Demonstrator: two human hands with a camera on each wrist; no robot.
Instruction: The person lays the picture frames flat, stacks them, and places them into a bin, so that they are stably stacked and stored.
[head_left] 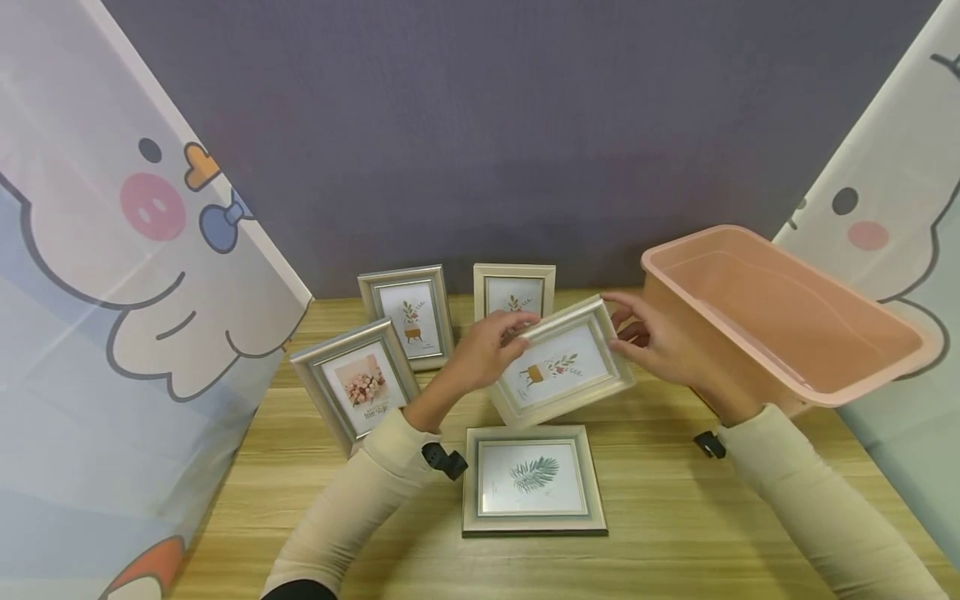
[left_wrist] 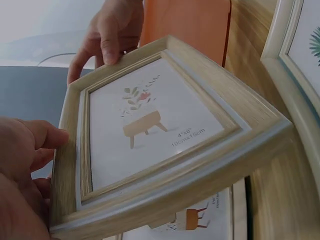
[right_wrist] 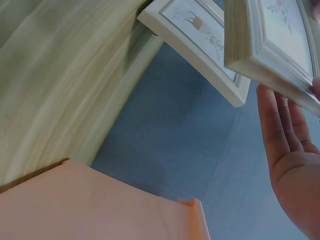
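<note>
Both hands hold a light gold picture frame (head_left: pixel 558 364) off the table, turned on its side and tilted. Its print shows a plant on a small wooden stool. My left hand (head_left: pixel 487 350) grips the upper left edge, thumb on the front. At the opposite end my right hand (head_left: pixel 651 337) pinches the border, its fingers behind, as the right wrist view also shows. Right below lies a flat frame (head_left: pixel 534 481) with a green leaf print. Partly hidden behind the held one, a cream frame (head_left: pixel 514 287) stands upright.
To the left stand a frame with a pink flower print (head_left: pixel 360 383) and another with a plant print (head_left: pixel 408 315). A pink plastic bin (head_left: pixel 780 312) sits at the right on the wooden table (head_left: pixel 660 508). A dark wall (head_left: pixel 480 133) rises behind.
</note>
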